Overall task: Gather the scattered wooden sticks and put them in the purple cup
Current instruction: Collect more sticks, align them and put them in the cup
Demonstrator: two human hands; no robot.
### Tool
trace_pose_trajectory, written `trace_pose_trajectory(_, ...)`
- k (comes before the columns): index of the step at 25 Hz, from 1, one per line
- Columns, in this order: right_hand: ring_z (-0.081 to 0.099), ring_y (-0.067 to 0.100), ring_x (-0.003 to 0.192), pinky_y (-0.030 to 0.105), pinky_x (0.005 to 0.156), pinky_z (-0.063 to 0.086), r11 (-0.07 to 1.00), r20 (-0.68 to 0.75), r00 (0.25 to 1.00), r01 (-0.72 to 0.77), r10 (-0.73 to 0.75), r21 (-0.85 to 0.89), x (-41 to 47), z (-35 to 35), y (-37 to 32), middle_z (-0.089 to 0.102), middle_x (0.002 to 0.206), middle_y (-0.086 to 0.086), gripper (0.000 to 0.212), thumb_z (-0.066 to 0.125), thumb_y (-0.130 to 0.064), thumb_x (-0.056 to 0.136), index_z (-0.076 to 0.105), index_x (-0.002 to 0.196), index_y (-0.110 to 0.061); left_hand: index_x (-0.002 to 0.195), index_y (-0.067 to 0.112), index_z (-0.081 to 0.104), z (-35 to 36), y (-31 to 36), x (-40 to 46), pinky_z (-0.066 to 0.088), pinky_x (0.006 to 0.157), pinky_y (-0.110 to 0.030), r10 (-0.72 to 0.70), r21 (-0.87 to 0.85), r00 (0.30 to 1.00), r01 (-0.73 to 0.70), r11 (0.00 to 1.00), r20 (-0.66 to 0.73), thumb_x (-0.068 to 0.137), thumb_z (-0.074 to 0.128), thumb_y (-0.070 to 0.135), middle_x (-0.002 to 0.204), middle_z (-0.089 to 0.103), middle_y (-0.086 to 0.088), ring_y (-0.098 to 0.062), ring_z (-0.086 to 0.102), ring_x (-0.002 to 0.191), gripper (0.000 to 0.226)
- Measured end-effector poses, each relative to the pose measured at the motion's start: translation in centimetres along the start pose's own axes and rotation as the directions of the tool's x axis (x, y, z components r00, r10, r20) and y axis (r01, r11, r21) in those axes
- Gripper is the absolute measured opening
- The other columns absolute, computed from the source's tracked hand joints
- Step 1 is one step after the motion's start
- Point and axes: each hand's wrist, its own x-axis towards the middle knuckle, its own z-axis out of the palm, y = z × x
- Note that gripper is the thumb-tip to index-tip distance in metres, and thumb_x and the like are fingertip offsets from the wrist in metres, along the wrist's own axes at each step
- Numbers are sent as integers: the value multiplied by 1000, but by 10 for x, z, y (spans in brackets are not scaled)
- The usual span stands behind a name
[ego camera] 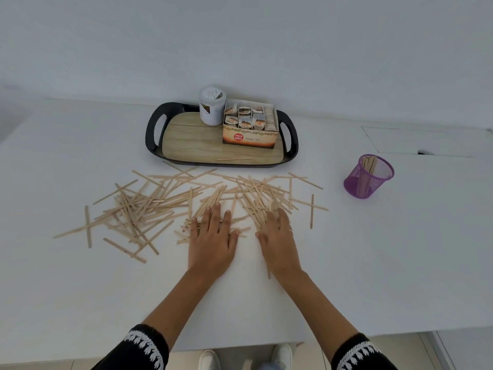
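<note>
Both hands lie palm-down on the white surface (80, 289), side by side near the middle of the scene. The left hand (212, 243) has its fingers (215, 214) straight and spread a little apart, the tips and the thumb resting flat on a small bunch of wooden sticks (149, 206); it grips nothing. The right hand (278, 245) is also flat, its fingers (282, 218) straight and held closer together, pressing down on the near end of the right-hand heap of sticks; one stick pokes out from under its wrist toward the near edge. Neither hand has a stick pinched or curled into it.

The sticks are scattered in a wide band across the surface, from far left to just right of the right hand, crossing each other in loose heaps. A single stick (234, 159) lies on the near rim of the black-handled tray (153, 134), which sits beyond the pile. On the tray stand an open box of ginger tea bags (249, 137) and, touching its left far corner, a white round canister (212, 108).

The purple mesh cup (354, 186) stands upright well to the right of the pile, apart from both hands, with several sticks already standing inside it. Black sleeves with white embroidery (145, 345) show at the near edge.
</note>
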Motion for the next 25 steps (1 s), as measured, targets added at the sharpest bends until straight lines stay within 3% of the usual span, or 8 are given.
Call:
trace_pose_trajectory(3, 41, 28, 124, 35, 101, 40, 991, -77, 991, -99, 106, 95, 4, -11, 10, 35, 141, 13, 54, 58, -23, 92, 36, 139, -9, 150, 21, 24, 0, 1, 0, 3, 116, -48, 1, 8, 1000, -1, 1000, 9, 99, 21, 48, 160, 15, -6, -26, 11, 147, 58)
trace_pose_trajectory(6, 48, 26, 109, 29, 90, 44, 985, -53, 985, -165, 163, -42, 8, -15, 14, 43, 124, 14, 42, 55, -26, 94, 45, 129, -3, 150, 21, 24, 0, 0, 0, 4, 116, -48, -1, 8, 1000, 1, 1000, 11, 99, 19, 48, 160, 15, -6, -26, 11, 147, 59)
trace_pose_trajectory(10, 49, 33, 110, 31, 91, 46, 952, -27, 984, -179, 178, -248, 22, -14, 6, 43, 123, 21, 27, 46, -7, 93, 51, 118, 1, 150, 21, 24, -1, 1, 0, 4, 116, -49, 2, 2, 1000, -2, 1000, 14, 99, 21, 47, 160, 15, -6, -26, 11, 147, 58)
trace_pose_trajectory(15, 48, 32, 114, 32, 96, 45, 884, -36, 983, -178, 180, -432, 35, -9, 4, 43, 126, 23, 41, 50, -2, 88, 42, 128, 5, 150, 20, 27, -3, 1, -1, 5, 116, -49, 5, -14, 1000, -5, 1000, 16, 99, 24, 46, 159, 19, -8, -28, 13, 147, 57)
trace_pose_trajectory(20, 48, 32, 115, 33, 94, 44, 856, -56, 970, -234, 236, -462, 49, -2, 2, 44, 125, 21, 46, 54, -5, 85, 39, 127, 5, 148, 19, 32, -4, 1, 0, 10, 116, -50, 2, 2, 1000, -2, 1000, 17, 96, 16, 48, 158, 23, -8, -28, 19, 145, 61)
trace_pose_trajectory(25, 47, 31, 114, 35, 91, 43, 867, -86, 963, -269, 257, -419, 56, 2, 4, 46, 123, 18, 37, 50, -5, 88, 41, 123, 1, 147, 19, 33, -6, 2, 0, 11, 115, -51, 4, -1, 1000, -4, 1000, 17, 95, 12, 48, 157, 25, -9, -28, 20, 145, 63)
